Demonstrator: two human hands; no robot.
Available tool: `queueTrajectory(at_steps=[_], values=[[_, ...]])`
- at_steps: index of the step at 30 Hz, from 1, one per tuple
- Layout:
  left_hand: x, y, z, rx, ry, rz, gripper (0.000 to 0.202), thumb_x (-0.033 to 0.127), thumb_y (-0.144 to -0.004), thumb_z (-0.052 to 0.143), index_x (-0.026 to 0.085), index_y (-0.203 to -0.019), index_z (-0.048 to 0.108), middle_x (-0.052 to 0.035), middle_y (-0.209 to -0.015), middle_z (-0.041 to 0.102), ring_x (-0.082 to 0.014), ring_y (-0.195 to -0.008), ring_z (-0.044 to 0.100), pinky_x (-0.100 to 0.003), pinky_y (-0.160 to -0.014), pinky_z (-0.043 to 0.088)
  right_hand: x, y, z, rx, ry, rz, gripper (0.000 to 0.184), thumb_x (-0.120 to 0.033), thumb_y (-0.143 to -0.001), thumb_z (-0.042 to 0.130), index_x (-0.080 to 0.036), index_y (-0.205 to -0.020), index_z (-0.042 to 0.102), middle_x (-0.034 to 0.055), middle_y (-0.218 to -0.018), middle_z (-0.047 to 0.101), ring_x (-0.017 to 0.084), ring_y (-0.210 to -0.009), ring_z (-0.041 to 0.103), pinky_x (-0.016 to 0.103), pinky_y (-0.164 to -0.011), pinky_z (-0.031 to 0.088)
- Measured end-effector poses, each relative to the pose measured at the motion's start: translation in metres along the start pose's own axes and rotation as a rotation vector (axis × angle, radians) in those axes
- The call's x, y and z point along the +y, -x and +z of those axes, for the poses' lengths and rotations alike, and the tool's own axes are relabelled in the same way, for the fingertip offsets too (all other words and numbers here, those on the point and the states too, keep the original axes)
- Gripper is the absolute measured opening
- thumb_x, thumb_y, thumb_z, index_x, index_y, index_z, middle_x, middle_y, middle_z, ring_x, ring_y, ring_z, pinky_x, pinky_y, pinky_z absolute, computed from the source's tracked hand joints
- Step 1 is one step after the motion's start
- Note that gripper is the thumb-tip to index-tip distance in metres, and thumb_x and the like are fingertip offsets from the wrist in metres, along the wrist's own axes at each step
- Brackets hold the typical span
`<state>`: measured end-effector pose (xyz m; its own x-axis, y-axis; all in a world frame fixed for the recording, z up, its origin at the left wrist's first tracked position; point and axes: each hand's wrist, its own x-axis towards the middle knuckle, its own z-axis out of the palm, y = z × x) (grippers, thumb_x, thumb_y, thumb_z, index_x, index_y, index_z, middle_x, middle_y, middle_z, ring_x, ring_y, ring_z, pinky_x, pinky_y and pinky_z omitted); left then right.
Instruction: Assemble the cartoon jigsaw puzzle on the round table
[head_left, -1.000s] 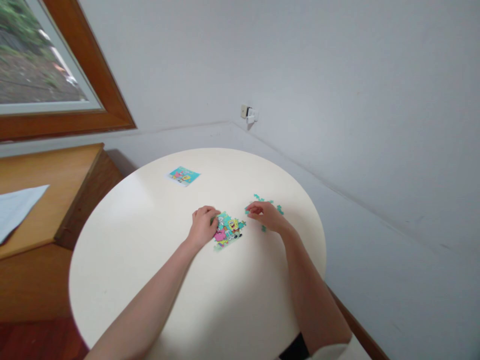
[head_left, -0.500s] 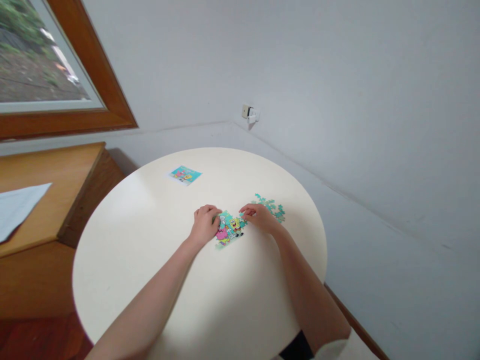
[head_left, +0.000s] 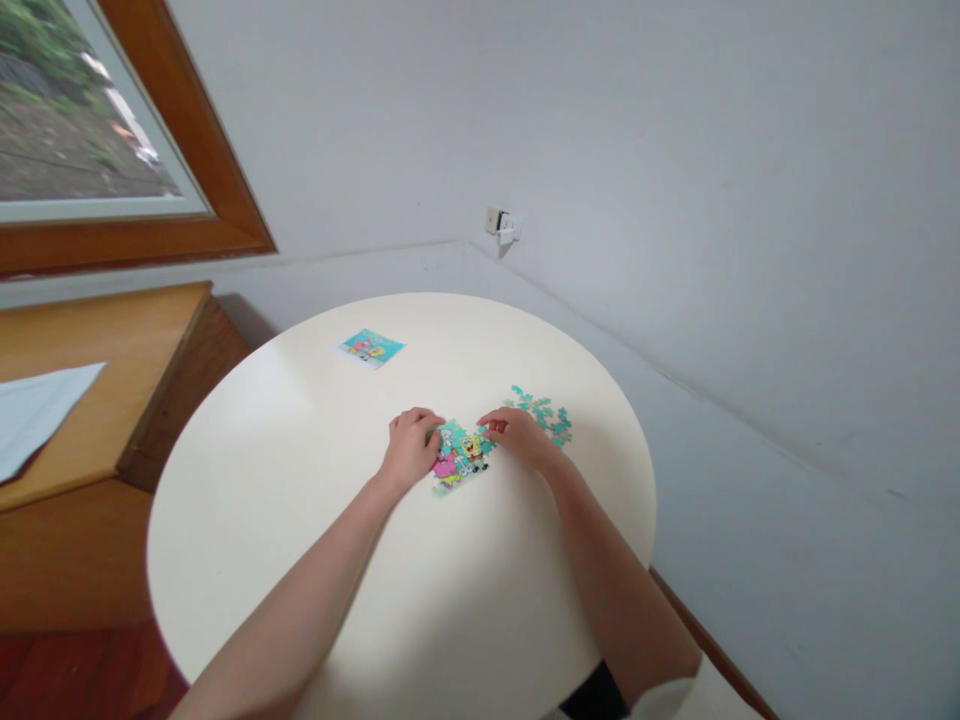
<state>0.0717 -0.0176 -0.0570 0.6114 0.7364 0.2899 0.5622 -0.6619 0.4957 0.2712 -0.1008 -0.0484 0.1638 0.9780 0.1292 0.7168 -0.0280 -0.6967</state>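
Note:
A partly joined jigsaw puzzle (head_left: 460, 461) with cartoon figures in yellow, pink and teal lies flat on the round table. My left hand (head_left: 410, 444) rests at its left side, fingers curved over the upper left edge and thumb against the picture, holding it. At the puzzle's upper right edge, my right hand (head_left: 517, 434) pinches a small teal puzzle piece (head_left: 484, 431) between thumb and fingertips; the fingers partly cover it. Several loose teal pieces (head_left: 553, 414) are spread just beyond my right hand, which hides some of them.
A picture card (head_left: 372, 348) with the same cartoon figures lies farther back on the white round table (head_left: 285, 490). To the left stands a wooden desk (head_left: 150, 320) with a pale sheet (head_left: 45, 410) on it. Walls meet behind the table, with a plugged-in outlet (head_left: 504, 226).
Both hands stay almost in the same place. My right fingertips have shifted very slightly at the puzzle's upper right edge; the view has moved a little.

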Motion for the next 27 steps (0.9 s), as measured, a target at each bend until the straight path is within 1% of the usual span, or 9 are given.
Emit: queueTrajectory(at_steps=[9,19,27], values=[[-0.0004,-0.0002,0.0000,-0.004,0.006,0.001,0.030,0.016,-0.077,0.048,0.022,-0.099,0.069,-0.0062,-0.107,0.065,-0.0239,-0.106,0.056,-0.047,-0.097,0.040,-0.0047,0.0011,0.0013,0.012,0.122,0.031,0.022,-0.010,-0.074,0.059,-0.020,-0.090,0.071,0.0015,-0.079,0.064,0.012,-0.070,0.056,0.026,-0.072,0.044],[-0.0012,-0.0001,0.0001,-0.005,0.005,0.001,0.030,0.017,-0.078,0.048,0.022,-0.099,0.068,-0.0062,-0.108,0.065,-0.0239,-0.106,0.056,-0.047,-0.097,0.040,-0.0007,0.0006,0.0043,0.008,0.081,0.035,0.021,-0.012,-0.075,0.058,-0.020,-0.090,0.070,0.0000,-0.076,0.062,0.012,-0.068,0.054,0.024,-0.069,0.042],[-0.0003,0.0003,-0.0004,-0.003,0.008,0.001,0.030,0.017,-0.078,0.048,0.022,-0.099,0.069,-0.0066,-0.108,0.065,-0.0241,-0.106,0.055,-0.047,-0.097,0.040,-0.0035,0.0005,0.0038,-0.009,0.075,0.011,0.020,-0.010,-0.075,0.057,-0.020,-0.087,0.069,-0.0010,-0.074,0.061,0.011,-0.067,0.052,0.023,-0.066,0.040]])
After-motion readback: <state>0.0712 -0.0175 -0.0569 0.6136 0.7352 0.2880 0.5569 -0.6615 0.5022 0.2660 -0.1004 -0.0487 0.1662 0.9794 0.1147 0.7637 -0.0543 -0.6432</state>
